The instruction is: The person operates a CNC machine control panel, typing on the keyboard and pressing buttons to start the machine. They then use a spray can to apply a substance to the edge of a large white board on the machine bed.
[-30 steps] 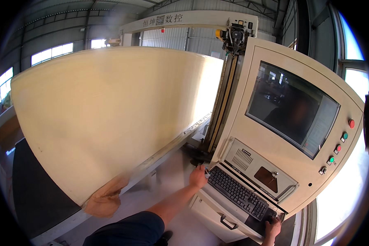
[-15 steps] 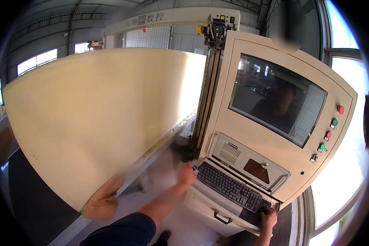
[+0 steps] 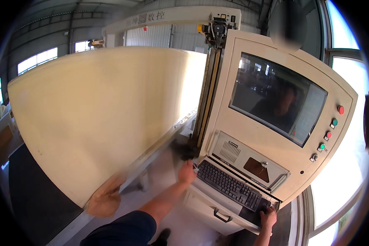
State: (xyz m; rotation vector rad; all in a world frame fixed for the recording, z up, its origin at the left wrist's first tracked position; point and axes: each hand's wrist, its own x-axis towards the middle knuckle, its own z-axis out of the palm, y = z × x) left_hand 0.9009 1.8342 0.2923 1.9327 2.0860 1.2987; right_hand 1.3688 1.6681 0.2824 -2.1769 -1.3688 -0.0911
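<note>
A black keyboard (image 3: 227, 185) lies on the pull-out tray (image 3: 246, 214) of a cream control cabinet (image 3: 217, 123). My left hand (image 3: 187, 172) is closed at the tray's left end, its fingers curled around the edge by a small metal fitting. On the dark pad right of the keyboard, my right hand (image 3: 268, 216) rests over a black computer mouse (image 3: 265, 203), fingers bent onto it. Above the tray, the cabinet's screen (image 3: 278, 99) is mostly dark with reflections, and a grey panel shows along its right side.
At left stands a huge cream block (image 3: 102, 119), with crumpled brown material (image 3: 105, 200) at its lower corner. A machine column (image 3: 209, 96) rises between block and cabinet. Red and green buttons (image 3: 334, 122) line the cabinet's right side. Below the tray is a drawer handle (image 3: 223, 215).
The cream block and the brown material have shifted slightly to the right, while the cabinet stays in place. Both hands keep nearly the same positions.
</note>
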